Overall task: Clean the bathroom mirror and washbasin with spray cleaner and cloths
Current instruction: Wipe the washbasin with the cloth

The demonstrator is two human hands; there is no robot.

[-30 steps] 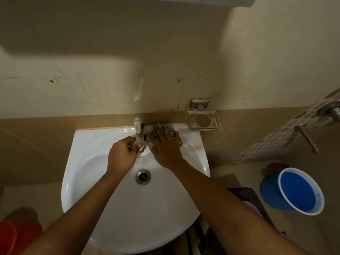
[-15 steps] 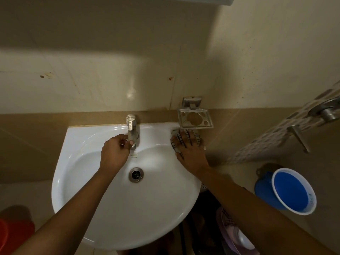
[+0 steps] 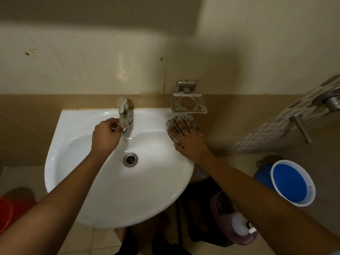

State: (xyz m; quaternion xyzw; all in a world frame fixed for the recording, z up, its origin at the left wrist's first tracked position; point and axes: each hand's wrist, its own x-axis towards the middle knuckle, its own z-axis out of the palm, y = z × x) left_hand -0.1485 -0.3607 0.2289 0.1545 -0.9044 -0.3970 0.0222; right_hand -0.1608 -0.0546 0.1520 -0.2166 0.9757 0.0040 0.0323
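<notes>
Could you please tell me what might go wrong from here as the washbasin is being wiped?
The right hand presses the checked cloth flat at the washbasin rim's far right edge, so it could slip off toward the floor. The metal soap holder sits just above those fingers and might get knocked. The left hand holds the tap; it could turn on by accident.

Glossy white ceramic washbasin (image 3: 77, 184); shiny metal tap (image 3: 123, 115) and drain (image 3: 130, 159); soft checked cloth (image 3: 171, 126); smooth plastic bucket (image 3: 292, 183).
</notes>
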